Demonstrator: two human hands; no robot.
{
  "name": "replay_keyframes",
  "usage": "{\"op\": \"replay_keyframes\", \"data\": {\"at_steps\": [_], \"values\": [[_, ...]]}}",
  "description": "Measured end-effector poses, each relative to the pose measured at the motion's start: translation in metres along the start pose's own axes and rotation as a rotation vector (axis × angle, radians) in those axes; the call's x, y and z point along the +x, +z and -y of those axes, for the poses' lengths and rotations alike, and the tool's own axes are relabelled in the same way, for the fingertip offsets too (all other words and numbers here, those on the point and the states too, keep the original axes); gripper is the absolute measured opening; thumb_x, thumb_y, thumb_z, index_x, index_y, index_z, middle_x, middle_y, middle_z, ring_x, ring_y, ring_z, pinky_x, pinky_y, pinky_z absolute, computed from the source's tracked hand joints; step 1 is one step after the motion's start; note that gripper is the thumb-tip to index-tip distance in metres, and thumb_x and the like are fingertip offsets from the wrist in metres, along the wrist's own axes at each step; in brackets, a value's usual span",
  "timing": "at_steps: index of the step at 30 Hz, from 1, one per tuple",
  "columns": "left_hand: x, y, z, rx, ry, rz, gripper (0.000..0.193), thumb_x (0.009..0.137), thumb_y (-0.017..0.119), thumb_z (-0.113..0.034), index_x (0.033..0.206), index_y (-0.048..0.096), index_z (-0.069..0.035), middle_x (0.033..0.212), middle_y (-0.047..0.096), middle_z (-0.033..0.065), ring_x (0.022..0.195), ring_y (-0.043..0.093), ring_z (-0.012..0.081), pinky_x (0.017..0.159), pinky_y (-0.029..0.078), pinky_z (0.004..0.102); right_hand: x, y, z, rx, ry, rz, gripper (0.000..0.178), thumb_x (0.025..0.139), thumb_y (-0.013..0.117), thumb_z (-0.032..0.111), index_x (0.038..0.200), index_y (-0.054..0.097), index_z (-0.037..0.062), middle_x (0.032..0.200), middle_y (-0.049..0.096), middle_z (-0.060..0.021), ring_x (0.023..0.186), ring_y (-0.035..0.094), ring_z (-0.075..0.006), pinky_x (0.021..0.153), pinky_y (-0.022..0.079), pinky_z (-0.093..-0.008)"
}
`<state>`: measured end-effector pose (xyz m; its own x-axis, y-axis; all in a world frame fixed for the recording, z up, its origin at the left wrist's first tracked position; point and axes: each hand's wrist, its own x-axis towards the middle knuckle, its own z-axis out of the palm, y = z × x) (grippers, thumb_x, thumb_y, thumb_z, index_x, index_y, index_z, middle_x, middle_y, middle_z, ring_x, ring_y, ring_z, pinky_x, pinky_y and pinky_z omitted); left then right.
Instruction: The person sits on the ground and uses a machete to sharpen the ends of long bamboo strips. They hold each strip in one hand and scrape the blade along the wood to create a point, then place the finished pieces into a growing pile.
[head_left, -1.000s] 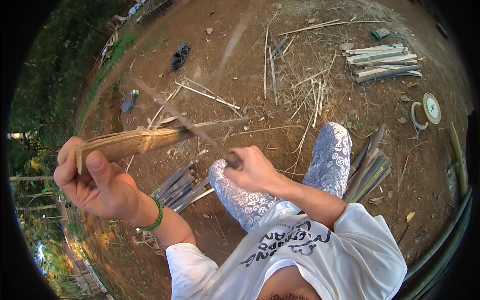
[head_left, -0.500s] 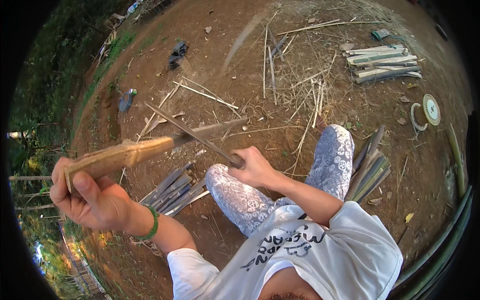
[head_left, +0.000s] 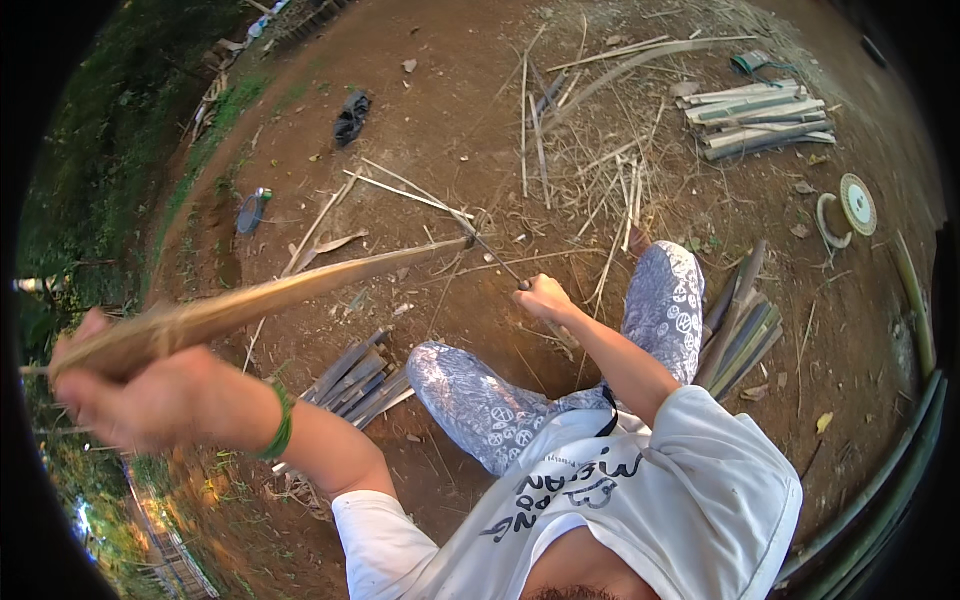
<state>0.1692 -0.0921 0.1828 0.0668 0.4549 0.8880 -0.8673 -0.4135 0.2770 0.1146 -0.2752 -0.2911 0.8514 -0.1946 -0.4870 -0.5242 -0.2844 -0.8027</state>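
Bamboo slat (head_left: 270, 300) slanting beyond the left knee (head_left: 432, 362), its near end clasped in the left hand (head_left: 165, 400).
Right hand (head_left: 547, 298), beyond the knee, grips a knife (head_left: 497, 261) across the far end, seemingly braced for cutting; the black bag (head_left: 351, 117) farther beyond hides any contents.

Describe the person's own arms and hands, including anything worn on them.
Both arms come out of loose, short white sleeves, plain where they show, and are bare below. A green band circles the left wrist; the right wrist shows nothing on it. Neither the left hand nor the right hand wears a glove. The left one is blurred, so finer detail is unclear.
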Motion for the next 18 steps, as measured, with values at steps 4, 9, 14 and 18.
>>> {"op": "replay_keyframes", "data": {"at_steps": [4,9,14,18], "values": [[-0.017,0.019,0.007,-0.013,-0.007,0.12,0.033,0.101,0.048,-0.018,0.098,0.06,0.012,0.087,0.063,0.0198,0.081,0.063,0.028,0.076,0.056,0.0409,-0.017,-0.021,-0.041,0.04,0.148,0.045,0.04,0.074,0.065,0.032,0.091,0.072,-0.0038,0.091,0.072,-0.0253,0.09,0.07,-0.0396,0.081,0.054,-0.0471],[-0.035,0.026,0.044,-0.149,-0.042,0.197,0.034,0.101,0.056,-0.024,0.102,0.057,0.01,0.093,0.062,0.0175,0.081,0.063,0.0258,0.077,0.056,0.0363,-0.024,-0.015,-0.021,-0.116,0.075,-0.013,0.04,0.075,0.065,0.032,0.093,0.071,-0.0042,0.085,0.071,-0.0256,0.083,0.07,-0.0392,0.078,0.055,-0.0462],[-0.029,0.022,0.062,-0.021,-0.003,0.129,0.034,0.101,0.054,-0.021,0.101,0.057,0.013,0.094,0.064,0.0215,0.083,0.066,0.0281,0.08,0.056,0.0371,-0.059,-0.029,0.058,0.078,-0.219,0.193,0.035,0.077,0.067,0.026,0.094,0.07,-0.0044,0.081,0.07,-0.0255,0.081,0.071,-0.0362,0.074,0.055,-0.0434],[-0.03,0.03,0.067,-0.038,0.004,0.133,0.036,0.101,0.054,-0.021,0.103,0.058,0.014,0.094,0.064,0.0221,0.083,0.066,0.0286,0.081,0.056,0.0384,0.005,0.007,-0.053,0.096,0.025,-0.01,0.037,0.077,0.068,0.025,0.1,0.071,-0.0051,0.086,0.071,-0.0257,0.085,0.072,-0.0346,0.075,0.055,-0.0425]]}}
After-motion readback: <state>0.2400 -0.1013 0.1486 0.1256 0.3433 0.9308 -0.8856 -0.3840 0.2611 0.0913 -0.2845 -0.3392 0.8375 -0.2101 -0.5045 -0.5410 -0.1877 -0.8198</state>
